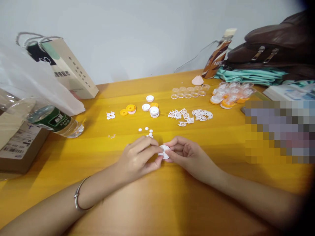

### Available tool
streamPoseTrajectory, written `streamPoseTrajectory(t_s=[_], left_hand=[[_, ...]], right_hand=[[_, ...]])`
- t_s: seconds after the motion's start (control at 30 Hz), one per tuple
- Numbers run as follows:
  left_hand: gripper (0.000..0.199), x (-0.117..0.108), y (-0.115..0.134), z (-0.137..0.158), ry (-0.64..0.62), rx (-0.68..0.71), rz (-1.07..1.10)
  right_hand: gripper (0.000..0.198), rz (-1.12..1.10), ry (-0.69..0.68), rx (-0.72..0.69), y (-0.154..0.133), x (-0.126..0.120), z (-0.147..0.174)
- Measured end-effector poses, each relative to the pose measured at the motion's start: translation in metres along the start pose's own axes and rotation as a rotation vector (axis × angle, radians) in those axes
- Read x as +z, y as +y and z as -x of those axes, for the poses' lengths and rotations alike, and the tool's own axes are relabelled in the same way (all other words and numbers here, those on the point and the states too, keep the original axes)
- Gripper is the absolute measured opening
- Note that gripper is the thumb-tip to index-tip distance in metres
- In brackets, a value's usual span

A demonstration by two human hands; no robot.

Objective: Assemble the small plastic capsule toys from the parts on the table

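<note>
Between my two hands, just above the table's middle, is a round white plastic disc (164,152). My left hand (141,155) pinches its left side with thumb and fingers. The thumb and fingers of my right hand (185,155) grip its right side. Several small white discs (146,128) lie just beyond my left hand. Farther back are white round caps (154,111) and orange round caps (131,108). White openwork wheel-shaped pieces (183,114) are spread beyond my right hand. Fingers hide part of the disc.
Clear plastic rings (188,92) stand in rows behind, beside finished-looking clear-topped pieces (232,93). Tiny white knobs (110,115) and small rings (112,136) lie left. A water bottle (59,121) leans at left; a coffee bottle (219,54) and brown bag (273,42) are at back right.
</note>
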State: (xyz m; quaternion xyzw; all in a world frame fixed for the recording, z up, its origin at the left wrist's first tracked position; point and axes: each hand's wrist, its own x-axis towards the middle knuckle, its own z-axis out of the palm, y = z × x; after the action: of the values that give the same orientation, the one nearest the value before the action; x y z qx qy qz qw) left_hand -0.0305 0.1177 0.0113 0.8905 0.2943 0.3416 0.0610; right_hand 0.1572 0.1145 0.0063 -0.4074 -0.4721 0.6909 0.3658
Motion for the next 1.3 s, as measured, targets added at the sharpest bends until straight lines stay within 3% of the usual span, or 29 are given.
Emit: streamPoseTrajectory(t_s=[0.23,0.57,0.8,1.03,1.17,1.23,1.3], left_hand=[[0.012,-0.004,-0.001,0.001,-0.01,0.043,-0.045],[0.012,-0.001,0.005,0.007,-0.022,0.231,-0.397],[0.016,0.0,0.001,0.006,0.011,0.063,-0.194],[0.024,-0.007,0.0,0.003,0.052,0.024,-0.068],[0.017,-0.028,-0.027,-0.025,0.088,-0.08,-0.036],[0.019,-0.038,-0.053,-0.053,-0.028,-0.124,-0.066],[0.025,-0.044,-0.079,-0.083,-0.178,-0.082,-0.139]], right_hand=[[0.023,-0.034,0.026,0.006,-0.003,0.0,-0.001],[0.024,-0.088,0.047,0.011,-0.005,-0.001,0.001],[0.027,-0.101,-0.018,-0.026,-0.004,-0.004,-0.001],[0.031,-0.009,-0.056,-0.061,-0.003,-0.008,-0.003],[0.035,0.005,-0.052,-0.039,-0.003,-0.008,-0.004],[0.035,0.013,-0.061,-0.038,-0.003,-0.008,-0.004],[0.035,0.019,-0.073,-0.041,-0.003,-0.008,-0.004]])
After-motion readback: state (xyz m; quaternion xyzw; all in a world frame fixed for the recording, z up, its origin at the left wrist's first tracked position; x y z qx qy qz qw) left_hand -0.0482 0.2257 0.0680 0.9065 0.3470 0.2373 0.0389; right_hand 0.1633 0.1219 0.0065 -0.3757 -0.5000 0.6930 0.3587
